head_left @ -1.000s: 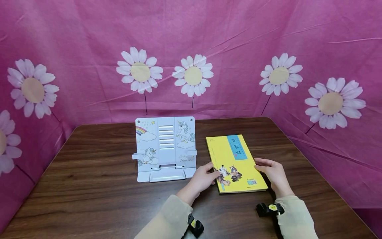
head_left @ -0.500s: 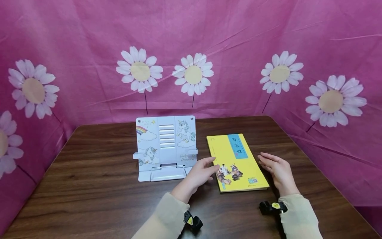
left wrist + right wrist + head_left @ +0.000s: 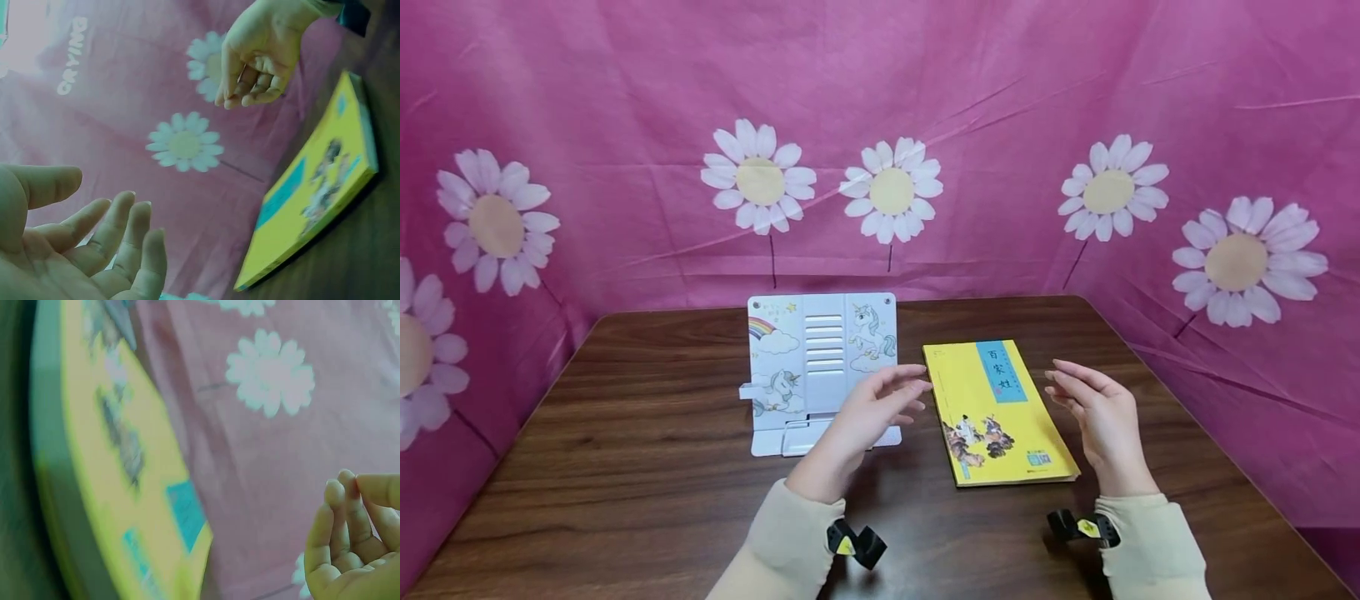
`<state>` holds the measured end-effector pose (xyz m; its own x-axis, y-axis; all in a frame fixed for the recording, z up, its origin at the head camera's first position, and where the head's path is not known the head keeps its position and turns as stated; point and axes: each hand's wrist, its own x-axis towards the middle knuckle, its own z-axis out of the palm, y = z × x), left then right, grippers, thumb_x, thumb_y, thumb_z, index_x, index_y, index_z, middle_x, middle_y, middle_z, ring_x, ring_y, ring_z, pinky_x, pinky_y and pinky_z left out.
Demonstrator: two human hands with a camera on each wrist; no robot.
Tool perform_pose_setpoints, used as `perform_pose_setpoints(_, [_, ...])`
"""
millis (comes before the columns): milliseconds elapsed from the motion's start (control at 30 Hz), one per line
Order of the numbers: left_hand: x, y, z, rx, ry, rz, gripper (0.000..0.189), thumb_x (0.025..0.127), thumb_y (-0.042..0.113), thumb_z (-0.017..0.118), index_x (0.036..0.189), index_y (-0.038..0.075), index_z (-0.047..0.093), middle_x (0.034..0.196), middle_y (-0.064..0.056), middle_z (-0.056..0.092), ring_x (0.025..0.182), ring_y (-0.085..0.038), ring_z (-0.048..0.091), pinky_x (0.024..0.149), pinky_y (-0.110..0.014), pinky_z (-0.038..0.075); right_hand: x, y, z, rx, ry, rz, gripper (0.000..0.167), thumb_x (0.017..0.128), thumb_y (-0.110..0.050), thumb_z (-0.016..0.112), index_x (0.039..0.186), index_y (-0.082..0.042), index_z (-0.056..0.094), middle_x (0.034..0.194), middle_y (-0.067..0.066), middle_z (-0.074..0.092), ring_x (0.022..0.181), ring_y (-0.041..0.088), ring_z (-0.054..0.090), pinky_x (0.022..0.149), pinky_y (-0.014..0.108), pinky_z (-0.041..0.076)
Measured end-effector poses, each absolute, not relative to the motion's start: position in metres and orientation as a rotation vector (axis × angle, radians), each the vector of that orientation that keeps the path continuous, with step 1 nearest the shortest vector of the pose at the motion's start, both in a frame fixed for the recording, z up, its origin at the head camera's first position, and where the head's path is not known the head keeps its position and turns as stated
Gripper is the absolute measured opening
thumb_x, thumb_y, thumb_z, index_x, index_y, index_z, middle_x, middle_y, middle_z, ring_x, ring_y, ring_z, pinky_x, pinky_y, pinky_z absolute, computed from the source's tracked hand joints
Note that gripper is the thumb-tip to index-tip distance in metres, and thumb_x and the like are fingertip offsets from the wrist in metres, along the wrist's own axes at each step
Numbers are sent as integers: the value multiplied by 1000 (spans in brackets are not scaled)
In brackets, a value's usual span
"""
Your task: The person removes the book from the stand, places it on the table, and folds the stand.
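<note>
A yellow book [image 3: 1000, 417] with a blue title panel lies flat on the wooden table, slightly turned. My left hand [image 3: 868, 417] is raised to the left of it, fingers loosely bent and holding nothing; it covers part of a white book stand [image 3: 823, 350] printed with unicorns. On the book's other side is my right hand [image 3: 1101, 421], lifted off the cover, thumb and fingers close together around nothing. The left wrist view has the book [image 3: 319, 181] to the right, apart from both hands. In the right wrist view the book [image 3: 119, 462] looks blurred, away from the fingers.
The brown wooden table [image 3: 647, 400] reaches back to a pink cloth [image 3: 1000, 75] printed with white daisies. The upright stand has a wire ledge at its foot and a small side clip [image 3: 750, 391]. Black straps with cameras [image 3: 857, 546] sit on both wrists.
Both hands have let go of the book's side edges and risen. The left hand has moved left, in front of the stand; the right has shifted slightly right. The book stays put.
</note>
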<state>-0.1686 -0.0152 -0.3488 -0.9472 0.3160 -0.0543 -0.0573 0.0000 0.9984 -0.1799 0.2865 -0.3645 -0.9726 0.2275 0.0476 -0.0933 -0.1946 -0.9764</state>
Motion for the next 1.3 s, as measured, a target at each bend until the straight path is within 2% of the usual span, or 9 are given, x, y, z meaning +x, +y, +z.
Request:
perform_pose_setpoints(233, [-170, -40, -336, 224, 2045, 2154, 36, 101, 22, 55, 135, 10, 58, 123, -15, 67, 95, -18, 65, 88, -40, 55, -177, 262, -340, 48, -1800, 2296, 16, 94, -4, 65, 102, -10, 78, 88, 0, 77, 72, 11, 71, 70, 22, 59])
perform_pose_setpoints(367, [-170, -54, -330, 145, 2040, 2236, 36, 101, 22, 55, 135, 9, 58, 121, -15, 67, 95, -19, 64, 85, -39, 54, -178, 248, -333, 150, -1775, 2322, 17, 95, -3, 62, 103, -6, 77, 88, 1, 77, 72, 11, 70, 69, 22, 59])
perform_pose_setpoints(533, [-171, -72, -327, 53, 2058, 2300, 35, 102, 20, 54, 134, 5, 58, 110, -7, 68, 92, -20, 63, 78, -31, 51, -180, 229, -328, 152, -1801, 2317, 16, 95, -5, 63, 101, -10, 78, 86, -1, 76, 70, 9, 68, 69, 22, 59])
perform_pose_setpoints(667, [-172, -83, -326, -48, 2061, 2343, 34, 101, 19, 55, 131, 4, 60, 96, 2, 64, 83, -14, 58, 69, -24, 47, -182, 216, -327, 127, -1816, 2326, 16, 96, -7, 64, 98, -13, 78, 84, -2, 75, 70, 9, 68, 70, 22, 59])
perform_pose_setpoints(800, [-173, -92, -326, -139, 2064, 2392, 34, 101, 18, 56, 129, 0, 59, 88, 5, 59, 74, -9, 53, 62, -19, 43, -185, 205, -328, 138, -1825, 2346, 17, 96, -7, 62, 97, -14, 78, 84, -2, 75, 70, 9, 68, 70, 23, 59])
perform_pose_setpoints(1000, [-173, -110, -325, -209, 2049, 2437, 37, 101, 18, 56, 131, -3, 57, 86, 6, 59, 72, -7, 53, 60, -17, 42, -190, 187, -329, 141, -1840, 2360, 26, 98, -4, 58, 93, -20, 78, 83, -3, 74, 70, 9, 67, 71, 24, 59])
perform_pose_setpoints(1300, [-175, -129, -332, -299, 2058, 2413, 37, 102, 19, 56, 133, -1, 56, 85, 10, 59, 73, -7, 53, 61, -17, 44, -198, 166, -330, 145, -1854, 2391, 27, 97, -2, 59, 92, -20, 78, 82, -4, 74, 69, 10, 68, 70, 25, 59])
